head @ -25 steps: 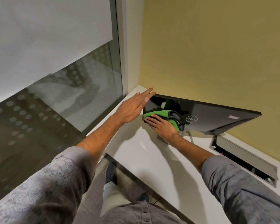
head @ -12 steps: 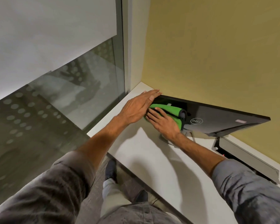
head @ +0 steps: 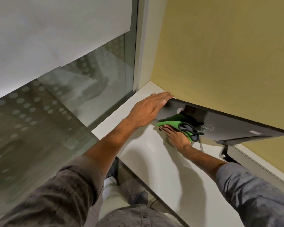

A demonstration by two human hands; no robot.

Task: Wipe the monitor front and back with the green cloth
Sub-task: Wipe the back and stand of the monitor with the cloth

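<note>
The black monitor [head: 233, 126] stands on the white desk [head: 154, 161] with its back panel and logo facing me. My left hand [head: 147, 110] lies flat over the monitor's left top corner, fingers stretched out along the edge. My right hand [head: 175, 136] presses the green cloth [head: 172, 122] against the lower left part of the back panel. The cloth is folded, with a dark trimmed edge showing at its right end. The screen side is hidden from me.
A yellow wall [head: 228, 54] rises right behind the monitor. A glass partition with a dotted pattern [head: 56, 112] and a white blind [head: 47, 30] stand to the left. A grey cable tray slot [head: 246, 159] is open in the desk at right. My shoes [head: 112, 169] show below the desk edge.
My right hand has slid the green cloth down and a little to the right on the back panel. My left hand stays on the monitor's corner.
</note>
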